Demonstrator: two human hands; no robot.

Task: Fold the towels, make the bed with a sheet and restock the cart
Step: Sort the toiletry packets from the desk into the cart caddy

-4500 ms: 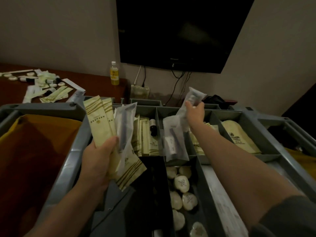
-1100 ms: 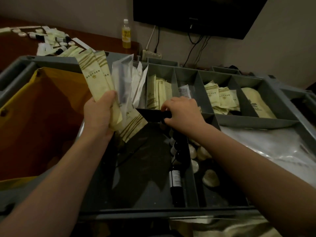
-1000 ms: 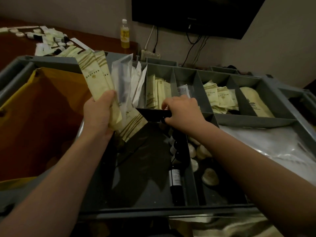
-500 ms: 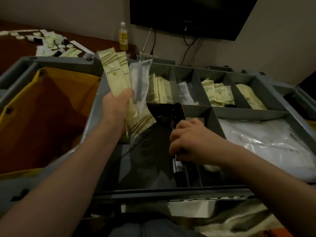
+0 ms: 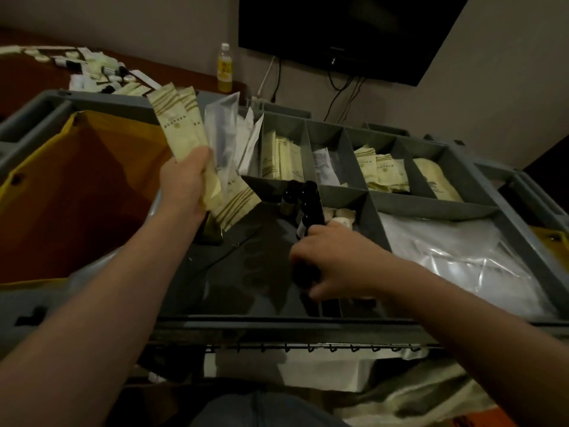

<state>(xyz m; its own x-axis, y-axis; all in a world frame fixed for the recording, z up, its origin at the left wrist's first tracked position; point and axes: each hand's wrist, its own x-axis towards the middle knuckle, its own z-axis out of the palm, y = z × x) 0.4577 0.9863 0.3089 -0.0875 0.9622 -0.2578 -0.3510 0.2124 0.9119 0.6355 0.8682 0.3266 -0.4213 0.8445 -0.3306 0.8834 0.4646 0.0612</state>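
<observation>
Left hand (image 5: 187, 180) grips fanned sachets (image 5: 180, 131), tops pointing to 11 o'clock. Right hand (image 5: 334, 260) curls round a dark bottle (image 5: 303, 275) in the cart (image 5: 431, 206)'s narrow slot, its axis hidden.

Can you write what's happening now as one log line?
left hand: holds packets | right hand: grips dark bottle | place: cart tray

Cart tray (image 5: 431, 208) plain grey. Packets (image 5: 181, 134) cream, brown stripes at the ends, small dark logo. Wrappers (image 5: 222, 131) clear-white. Small bottles (image 5: 308, 195) black, pale labels. Soaps (image 5: 342, 215) off-white. Sack (image 5: 77, 195) yellow rim, orange-brown inside. Drink bottle (image 5: 224, 69) yellow, white cap. TV (image 5: 354, 32) black. Bench (image 5: 18, 84) red-brown. Wall (image 5: 492, 72) beige-grey. Plastic bags (image 5: 455, 260) clear, glossy.
</observation>
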